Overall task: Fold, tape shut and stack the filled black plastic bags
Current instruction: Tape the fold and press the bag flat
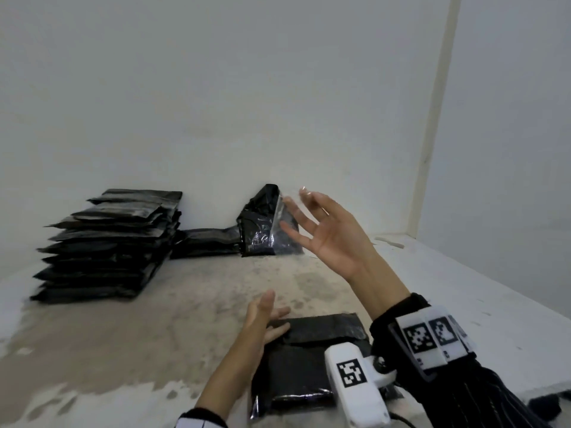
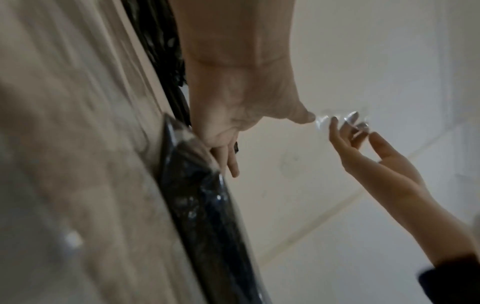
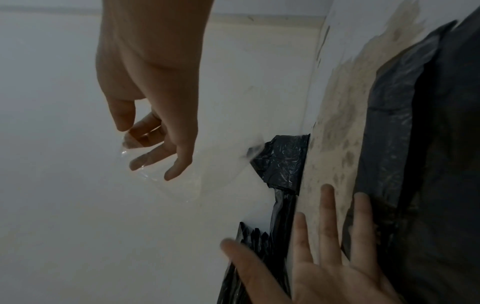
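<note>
Wall (image 1: 216,88) of plain white fills the far side of the scene, with a pale upright strip (image 1: 432,125) at its right. Below it lies a worn white tabletop (image 1: 154,335), its paint rubbed away to tan across the middle. A tall stack of flat black plastic bags (image 1: 108,245) stands at the far left of the table, its edges uneven. Just right of the stack one flat black bag (image 1: 204,245) lies against the wall, and beside that a crumpled black plastic bag (image 1: 259,223) leans upright on the wall. At the near edge, in front of the person, lies the folded black plastic bag (image 1: 309,359), its top flap turned over. The left hand (image 1: 262,322) rests on the left end of this bag with straight fingers spread flat, holding it down and gripping nothing. The right hand (image 1: 327,233) is raised above the table, near the leaning bag, its fingers loosely spread; a strip of clear tape (image 3: 158,176) hangs from its fingertips (image 3: 135,144), stuck there, though whether thumb and finger pinch it I cannot tell. A dark striped sleeve (image 1: 463,390) covers the right forearm, which carries a white wrist-mounted camera with black square markers (image 1: 355,387).
</note>
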